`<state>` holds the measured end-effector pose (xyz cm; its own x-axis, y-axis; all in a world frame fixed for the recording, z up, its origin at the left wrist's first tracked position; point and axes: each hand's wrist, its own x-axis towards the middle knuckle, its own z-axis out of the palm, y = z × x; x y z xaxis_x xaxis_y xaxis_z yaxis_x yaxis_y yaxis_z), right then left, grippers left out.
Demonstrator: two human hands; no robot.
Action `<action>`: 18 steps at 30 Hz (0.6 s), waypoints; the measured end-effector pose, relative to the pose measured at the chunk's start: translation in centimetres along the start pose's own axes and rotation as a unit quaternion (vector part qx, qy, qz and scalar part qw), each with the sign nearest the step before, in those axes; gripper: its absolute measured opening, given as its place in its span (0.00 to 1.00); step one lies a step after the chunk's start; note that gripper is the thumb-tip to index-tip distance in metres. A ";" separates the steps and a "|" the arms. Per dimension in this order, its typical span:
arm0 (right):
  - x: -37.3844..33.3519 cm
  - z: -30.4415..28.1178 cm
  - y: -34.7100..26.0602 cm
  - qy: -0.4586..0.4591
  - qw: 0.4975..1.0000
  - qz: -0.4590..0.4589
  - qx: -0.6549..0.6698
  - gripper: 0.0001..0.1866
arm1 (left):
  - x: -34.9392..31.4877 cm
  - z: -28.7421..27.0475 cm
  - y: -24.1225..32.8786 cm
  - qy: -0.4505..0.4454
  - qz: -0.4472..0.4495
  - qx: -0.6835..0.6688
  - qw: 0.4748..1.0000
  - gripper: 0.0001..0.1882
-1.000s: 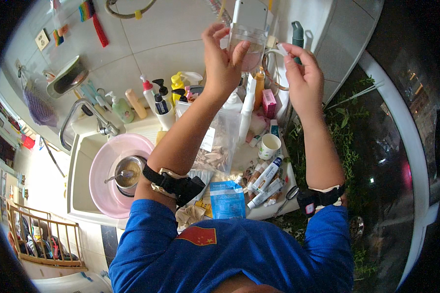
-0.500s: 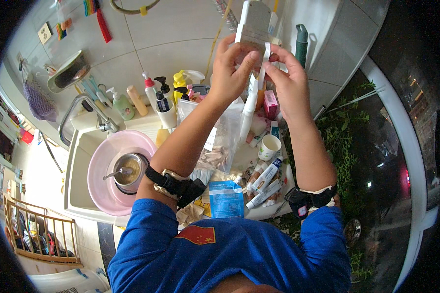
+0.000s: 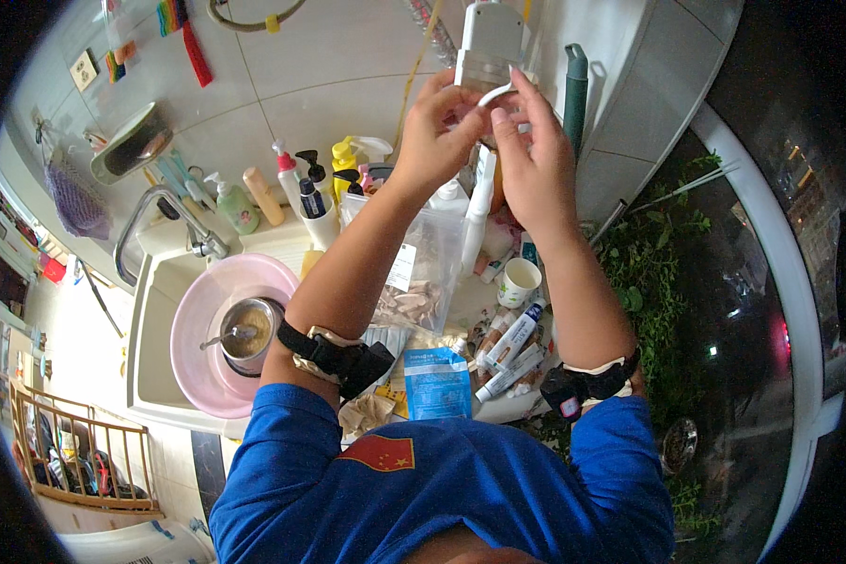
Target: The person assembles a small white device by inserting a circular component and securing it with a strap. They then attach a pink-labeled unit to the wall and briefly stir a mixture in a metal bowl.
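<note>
"Up by the tiled wall, what are the two hands doing?"

"The right hand is closed, with its fingers pinching a bent white strip; the left hand has its fingers curled near the strip's lower end; I can't tell if it grips it too."

"So where is that strip, and what is close by?"

"It is between the two hands, just under the top of a white box; a dark green pipe stands on the right."

"What about lower down?"

"There is a paper cup with toothpaste tubes in front of it; a blue packet lies to their left; further left, a pink basin sits in the sink, under the shiny tap; inside the basin is a metal bowl, and a spoon leans over its edge."
</note>
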<state>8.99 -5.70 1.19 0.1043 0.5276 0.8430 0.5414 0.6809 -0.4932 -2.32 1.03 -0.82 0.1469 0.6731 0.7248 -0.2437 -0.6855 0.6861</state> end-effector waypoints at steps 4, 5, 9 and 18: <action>0.1 -1.1 -0.1 0.033 0.943 -0.143 -0.298 0.22 | 0.1 -0.2 0.2 0.008 0.037 0.066 0.997 0.09; -0.1 -1.5 -0.3 0.034 0.930 -0.136 -0.341 0.21 | 0.2 -0.3 0.2 0.008 0.046 0.080 0.996 0.09; 0.1 -2.4 -0.6 0.051 0.917 -0.150 -0.366 0.18 | 0.6 -0.6 0.1 0.003 0.080 0.111 0.991 0.09; 0.0 -3.7 2.3 0.071 0.973 -0.156 -0.158 0.15 | 0.7 -0.5 -0.1 -0.032 0.079 0.104 0.991 0.11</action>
<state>13.32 -6.04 0.85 -0.0034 0.2303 0.9731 0.7917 0.5951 -0.1381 -2.65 1.71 -0.44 0.1856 0.5383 0.8221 -0.0670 -0.8277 0.5572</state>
